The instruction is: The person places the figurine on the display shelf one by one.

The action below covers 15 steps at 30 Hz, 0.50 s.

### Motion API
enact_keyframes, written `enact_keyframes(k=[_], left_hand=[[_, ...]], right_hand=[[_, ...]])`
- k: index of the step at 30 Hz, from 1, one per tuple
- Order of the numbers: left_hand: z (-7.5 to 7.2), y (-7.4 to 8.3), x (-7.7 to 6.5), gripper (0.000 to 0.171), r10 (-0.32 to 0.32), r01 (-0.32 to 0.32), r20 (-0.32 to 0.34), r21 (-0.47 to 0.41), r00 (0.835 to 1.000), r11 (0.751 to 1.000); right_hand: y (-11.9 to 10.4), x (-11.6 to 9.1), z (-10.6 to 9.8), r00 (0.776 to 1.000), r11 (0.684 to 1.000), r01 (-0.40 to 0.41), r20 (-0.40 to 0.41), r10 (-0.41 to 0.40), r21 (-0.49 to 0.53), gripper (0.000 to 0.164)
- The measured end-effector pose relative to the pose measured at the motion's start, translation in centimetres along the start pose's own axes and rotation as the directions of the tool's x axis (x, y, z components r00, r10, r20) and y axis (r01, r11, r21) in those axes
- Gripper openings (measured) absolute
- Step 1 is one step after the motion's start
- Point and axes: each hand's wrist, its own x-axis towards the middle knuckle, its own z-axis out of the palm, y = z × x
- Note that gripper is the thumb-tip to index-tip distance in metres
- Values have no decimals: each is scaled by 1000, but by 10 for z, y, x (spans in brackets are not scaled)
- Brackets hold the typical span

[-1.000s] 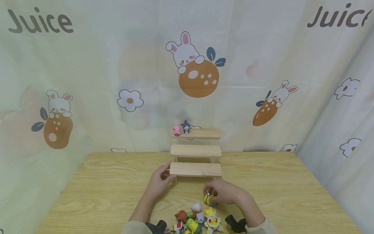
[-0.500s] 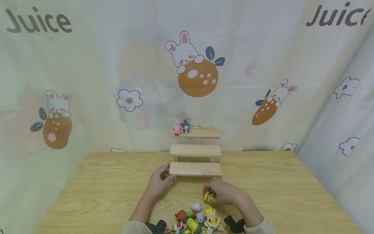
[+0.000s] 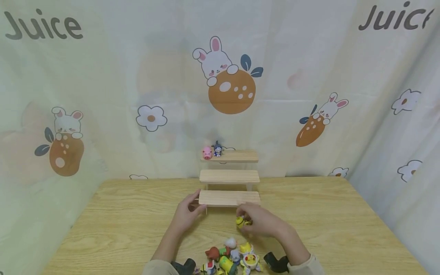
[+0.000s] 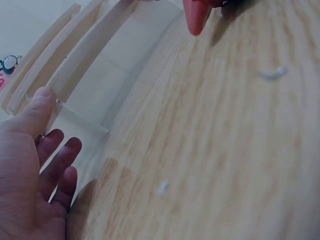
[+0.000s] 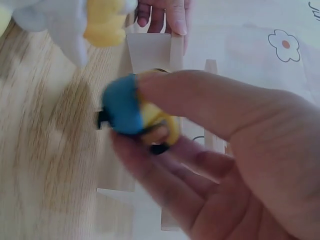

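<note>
My right hand (image 3: 262, 221) pinches a small yellow and blue Minion figurine (image 5: 122, 105) between thumb and fingers, in front of the lowest step's right end. The figurine is tilted, its blue overalls facing left in the right wrist view. My left hand (image 3: 185, 215) grips the left end of a three-step wooden display stand (image 3: 223, 198), thumb at the front edge of the bottom step and index finger at its back corner. In the left wrist view the thumb (image 4: 42, 95) presses on that step, with the other fingers loosely bent below.
A pink pig figurine (image 3: 207, 153) and a dark blue figurine (image 3: 217, 149) stand on the top step's left. Several toy figurines, among them a yellow and white one (image 3: 250, 261) and a red-headed one (image 3: 213, 253), lie heaped near the table's front. A printed curtain (image 3: 172, 76) hangs behind.
My right hand has lifted the Minion figurine and carried it forward toward the bottom step, turning it on the way. My left hand has stayed on the stand.
</note>
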Motion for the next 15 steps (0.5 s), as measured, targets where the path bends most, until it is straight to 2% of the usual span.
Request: enact_keyframes(k=[4,9,15], left_hand=[[0,2,-1,64,-13,13,3,2,1000,1000],[-1,2,0,65,-21,21,2,10,1000,1000],[0,-1,0,65,1,-1,2,25,1000,1000]], right_hand=[[-1,0,-2,999,1000,23,-39,-23,-11,34],[0,0,-2,996,999,44,-82,-43,9,31],[0,1,-3,983,998,40,-178,-32,44,24]])
